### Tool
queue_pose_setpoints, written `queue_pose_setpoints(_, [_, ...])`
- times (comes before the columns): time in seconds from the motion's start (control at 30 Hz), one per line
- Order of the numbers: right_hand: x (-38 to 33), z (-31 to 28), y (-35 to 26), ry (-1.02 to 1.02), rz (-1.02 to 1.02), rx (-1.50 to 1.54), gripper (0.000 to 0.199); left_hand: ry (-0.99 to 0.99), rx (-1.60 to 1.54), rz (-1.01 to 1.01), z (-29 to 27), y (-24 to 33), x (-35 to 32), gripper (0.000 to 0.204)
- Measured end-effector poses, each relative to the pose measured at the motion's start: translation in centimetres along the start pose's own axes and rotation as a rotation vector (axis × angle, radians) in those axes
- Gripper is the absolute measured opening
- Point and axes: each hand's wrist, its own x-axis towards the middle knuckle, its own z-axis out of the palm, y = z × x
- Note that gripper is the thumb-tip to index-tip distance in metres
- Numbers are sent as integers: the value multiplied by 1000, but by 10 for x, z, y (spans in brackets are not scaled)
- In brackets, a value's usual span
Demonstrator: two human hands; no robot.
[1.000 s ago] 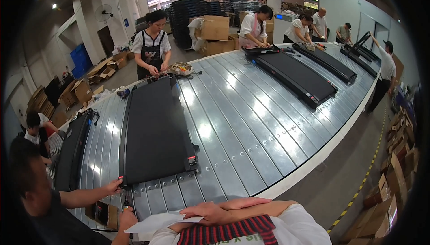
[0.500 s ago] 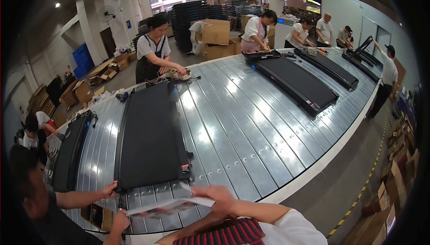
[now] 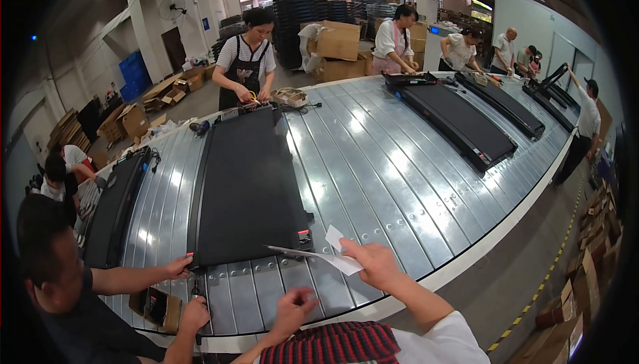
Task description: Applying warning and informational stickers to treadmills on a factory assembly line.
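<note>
My right hand [image 3: 376, 267] is closed on a thin white paper sheet [image 3: 345, 263], seen nearly edge-on above the near edge of the table. A small white piece of paper [image 3: 335, 236] stands up beside its fingers. Lower and to the left, my left hand [image 3: 293, 311] hangs over the table edge, its fingers loosely bent and apart, with nothing in them. Just beyond the paper lies a long black treadmill deck [image 3: 246, 177] with red-and-white labels at its near corners. A co-worker's hand [image 3: 178, 268] touches the deck's near left corner; their other hand [image 3: 195, 313] grips a dark tool.
The slatted metal table [image 3: 373, 184] curves away to the right, bearing more black decks [image 3: 459, 117]. An open cardboard box [image 3: 156, 311] sits by the co-worker at left. Across the table, another person [image 3: 246, 64] works at the deck's far end beside a small tray [image 3: 290, 97].
My right hand has moved up and forward with the paper. My left hand, mostly hidden behind the sheet before, now shows apart from it. The person opposite has shifted from tray to deck.
</note>
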Motion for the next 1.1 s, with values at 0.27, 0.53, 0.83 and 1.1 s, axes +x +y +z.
queue_pose_setpoints(0.27, [6, 23, -31, -348, -209, -2, 54, 241, 714, 697, -65, 19, -3, 60])
queue_pose_setpoints(0.53, [23, 33, -63, -328, -171, -86, 51, -34, 457, 459, -82, -2, 6, 18])
queue_pose_setpoints(0.83, [21, 49, -84, -453, -96, -131, 58, -241, 248, 426, -88, -38, 23, 21])
queue_pose_setpoints(1.1, [22, 62, -88, -468, -62, -64, 58, -172, 404, 489, -98, -35, 18, 20])
